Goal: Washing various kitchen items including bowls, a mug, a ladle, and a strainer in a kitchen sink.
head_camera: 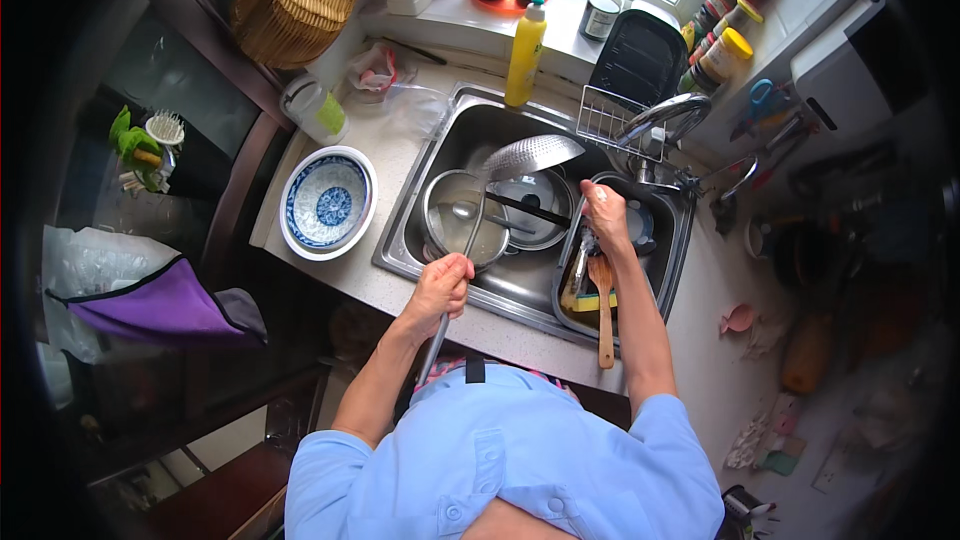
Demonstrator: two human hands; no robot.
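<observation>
My left hand [442,289] grips the long metal handle of a large ladle or strainer [534,156]. Its dimpled bowl hangs over the stainless steel sink [517,289]. Below it, a metal pot [457,229] holds cloudy water and a spoon-like utensil. Beside that pot lies a round lid with a dark knob [531,202]. My right hand [606,214], with suds on it, is curled at the rim of a rectangular basin [561,286]; whether it grips anything is hidden. In the basin are a wooden spatula [602,292], a yellow sponge [589,303] and a small dish [639,221].
Left of the sink stands a blue-and-white bowl [330,199], with a jar [315,109] behind it. A yellow detergent bottle [525,52] is at the back rim. The faucet [664,120] arches near a wire rack [611,120]. Bottles and jars line the windowsill.
</observation>
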